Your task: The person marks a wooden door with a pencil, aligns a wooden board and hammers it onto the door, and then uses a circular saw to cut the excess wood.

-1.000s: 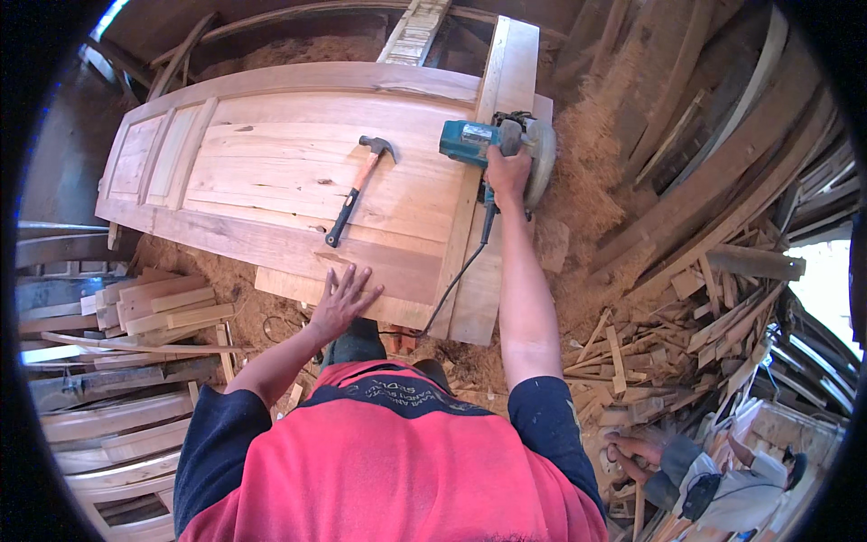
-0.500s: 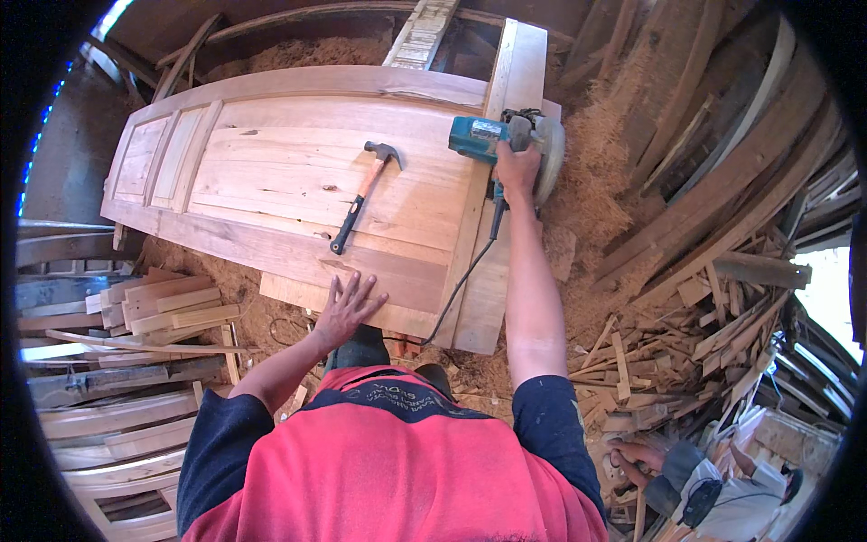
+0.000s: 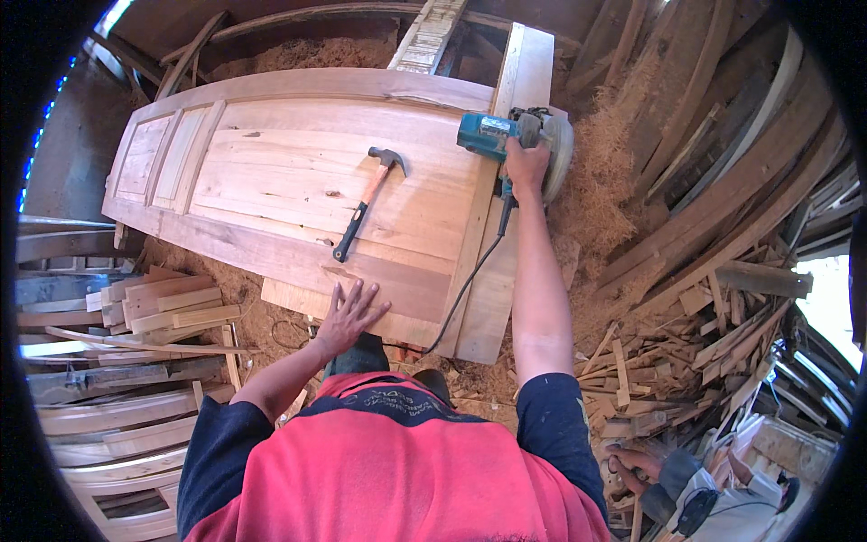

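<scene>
My right hand [image 3: 526, 169] is closed round the handle of a teal circular saw [image 3: 486, 135]. The saw rests over a long straight board [image 3: 529, 72] laid across the right end of a wooden door [image 3: 271, 163]. Its rounded guard is on the right side; the blade itself is hidden. A black cord [image 3: 457, 302] trails from the saw toward my body. Flat on the door's near edge lies my left hand [image 3: 352, 316], fingers spread. Between my hands a claw hammer [image 3: 368, 203] with a black grip lies on the door panel.
Sawdust [image 3: 603, 190] covers the floor around the door. Curved planks [image 3: 722, 199] lean at the right, above a heap of wood offcuts [image 3: 659, 361]. Stacked wood blocks [image 3: 163, 303] lie at the left. Another person [image 3: 686, 488] is at the lower right.
The whole view has shifted slightly. Relative to the board, the saw in my right hand has moved a little farther from me. My left hand and the hammer keep their places on the door.
</scene>
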{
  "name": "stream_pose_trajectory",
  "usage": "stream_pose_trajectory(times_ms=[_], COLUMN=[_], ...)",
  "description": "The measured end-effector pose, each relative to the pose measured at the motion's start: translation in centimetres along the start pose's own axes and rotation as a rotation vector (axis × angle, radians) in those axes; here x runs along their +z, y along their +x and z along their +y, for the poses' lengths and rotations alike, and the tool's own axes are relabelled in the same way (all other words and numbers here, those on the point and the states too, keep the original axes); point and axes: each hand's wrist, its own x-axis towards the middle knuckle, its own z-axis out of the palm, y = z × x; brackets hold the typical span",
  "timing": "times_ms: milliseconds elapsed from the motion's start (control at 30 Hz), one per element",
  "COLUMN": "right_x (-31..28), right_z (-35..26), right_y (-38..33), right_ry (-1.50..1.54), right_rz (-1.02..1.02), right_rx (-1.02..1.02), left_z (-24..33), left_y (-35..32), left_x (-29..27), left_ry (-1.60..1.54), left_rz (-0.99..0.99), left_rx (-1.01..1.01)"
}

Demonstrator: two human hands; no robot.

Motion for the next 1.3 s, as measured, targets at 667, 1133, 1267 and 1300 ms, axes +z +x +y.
stream_pose_trajectory(times_ms=[667,1133,1267,1300], right_x=[1.0,2.6,2.8,2.9], right_z=[-1.7,2.5,3.0,2.5], right_y=[2.8,6.6,7.5,7.3], right_ry=[0.045,0.022,0.017,0.041], right_rz=[-0.080,-0.015,0.013,-0.020], right_rx=[0.172,-0.028,-0.037,-0.024], left_z=[0.0,-0.1,-0.1,-0.1], left_y=[-0.1,0.3,0.5,0.3], left_x=[0.0,0.1,0.5,0.5], left_ry=[-0.003,-0.057,-0.068,-0.069], left_rz=[-0.059,-0.038,-0.028,-0.032], left_rx=[-0.002,0.000,0.005,-0.001])
